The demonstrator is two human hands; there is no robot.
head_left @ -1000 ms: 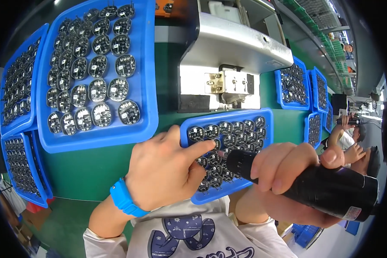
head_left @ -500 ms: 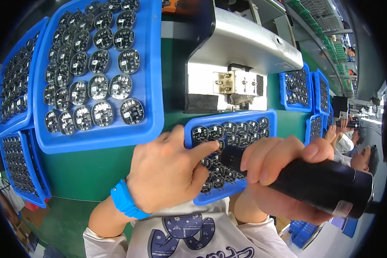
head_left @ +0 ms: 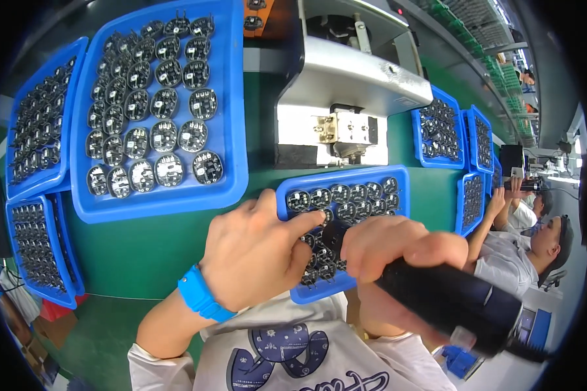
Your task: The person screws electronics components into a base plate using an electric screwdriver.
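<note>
My left hand [head_left: 251,251], with a blue wristwatch [head_left: 202,296], rests at the left edge of a small blue tray [head_left: 284,195]. Its index finger is stretched out and its tip touches a round circuit board [head_left: 329,214] in the tray; thumb and index are apart. My right hand [head_left: 404,260] is wrapped round a black electric screwdriver [head_left: 453,300] with a cable at its rear. The screwdriver's nose is right beside my left fingertip, over the boards; its bit and contact point are hidden. Several similar round boards [head_left: 359,192] stand in rows in this tray.
A larger blue tray [head_left: 231,186] of round boards lies at left, with more filled trays [head_left: 65,173] beyond it. A metal fixture [head_left: 355,72] stands behind the small tray. Filled blue trays [head_left: 440,163] sit at right, where a co-worker [head_left: 522,257] is at work.
The whole view has shifted a little. The screwdriver's rear end has swung lower and nearer, its nose staying beside my left fingertip. My left index finger stays on the board.
</note>
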